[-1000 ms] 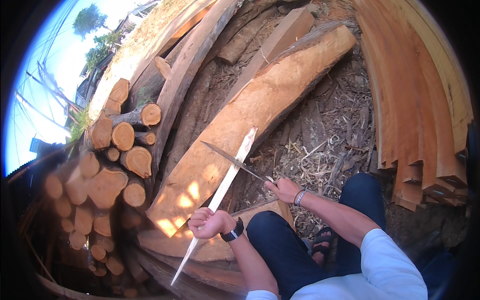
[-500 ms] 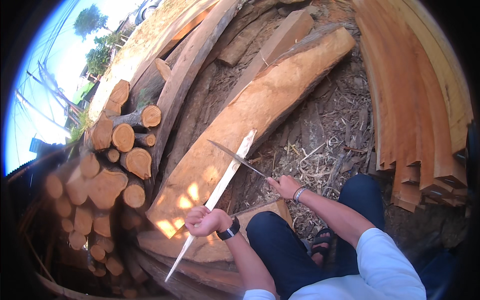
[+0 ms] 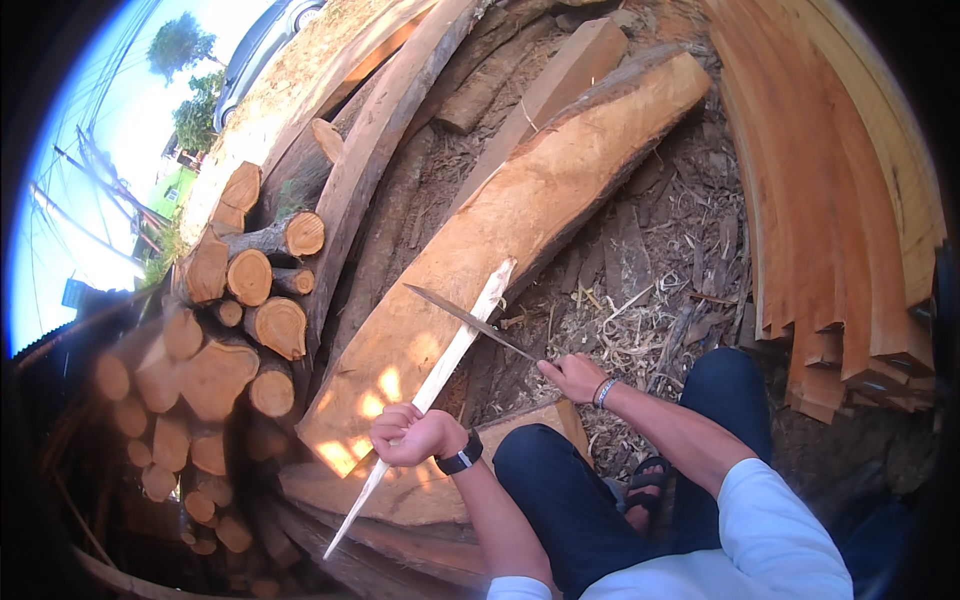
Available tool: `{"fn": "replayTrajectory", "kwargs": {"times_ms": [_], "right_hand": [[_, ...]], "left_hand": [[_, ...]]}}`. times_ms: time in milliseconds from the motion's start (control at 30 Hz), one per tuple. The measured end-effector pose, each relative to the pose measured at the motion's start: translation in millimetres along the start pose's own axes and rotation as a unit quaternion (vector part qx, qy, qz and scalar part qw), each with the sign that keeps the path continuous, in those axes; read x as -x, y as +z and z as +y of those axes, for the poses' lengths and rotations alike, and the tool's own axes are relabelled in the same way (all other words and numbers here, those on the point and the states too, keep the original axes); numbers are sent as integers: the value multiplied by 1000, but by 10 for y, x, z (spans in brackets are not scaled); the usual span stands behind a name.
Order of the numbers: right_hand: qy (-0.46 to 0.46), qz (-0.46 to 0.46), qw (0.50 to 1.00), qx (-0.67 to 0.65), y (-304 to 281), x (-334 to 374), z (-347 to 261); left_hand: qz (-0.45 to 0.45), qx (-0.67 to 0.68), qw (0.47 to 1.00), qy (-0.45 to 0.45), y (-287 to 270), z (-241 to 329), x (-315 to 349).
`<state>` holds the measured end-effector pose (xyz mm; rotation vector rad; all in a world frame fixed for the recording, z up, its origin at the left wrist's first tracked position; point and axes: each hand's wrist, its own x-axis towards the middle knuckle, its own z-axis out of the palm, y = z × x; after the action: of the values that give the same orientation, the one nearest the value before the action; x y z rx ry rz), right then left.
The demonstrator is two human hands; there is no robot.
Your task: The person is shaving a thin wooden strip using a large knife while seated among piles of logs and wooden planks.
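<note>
- head view: the left hand (image 3: 412, 436) is clamped around the lower part of a pale stick (image 3: 462, 345), fingers curled in a fist.
- the stick slants from lower left to upper right, its sharp tip below the fist and its blunter end above, over the right edge of a big slab (image 3: 530, 215); whether it rests on the slab, i cannot tell.
- the right hand (image 3: 577, 378) is clamped on the near end of a knife (image 3: 450, 306), its grip mostly hidden by the fingers.
- the blade lies across the stick's upper half, its point out beyond the stick over the slab; whether the edge bites into the wood is too small to tell.
- a dark watch (image 3: 462, 455) is on the left wrist, a bracelet (image 3: 603, 391) on the right.
- patches of sun fall on the slab's lower end, near the left hand.
- shavings (image 3: 635, 325) litter the ground beyond the right hand.
- cut logs (image 3: 275, 325) are piled at left, their ends facing the viewer.
- long boards (image 3: 815, 180) are stacked at right.
- a car (image 3: 262, 55) stands at upper left, well apart from the hands.
</note>
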<state>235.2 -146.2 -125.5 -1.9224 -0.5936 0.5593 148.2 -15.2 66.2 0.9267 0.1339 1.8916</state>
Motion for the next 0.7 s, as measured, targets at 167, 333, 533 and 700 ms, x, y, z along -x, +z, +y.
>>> {"fn": "replayTrajectory", "kwargs": {"times_ms": [167,333,533,700], "right_hand": [[75,78,994,-20,-2,-126,188],[4,32,999,0,-30,32,41],[-122,58,990,-49,100,57,-91],[-85,10,980,-180,42,176,-363]], "left_hand": [[-13,0,1000,-2,133,-14,63],[-15,-1,1000,-2,214,1,55],[-53,-43,998,-13,484,-44,-157],[-164,-48,984,-47,776,-118,-418]]}}
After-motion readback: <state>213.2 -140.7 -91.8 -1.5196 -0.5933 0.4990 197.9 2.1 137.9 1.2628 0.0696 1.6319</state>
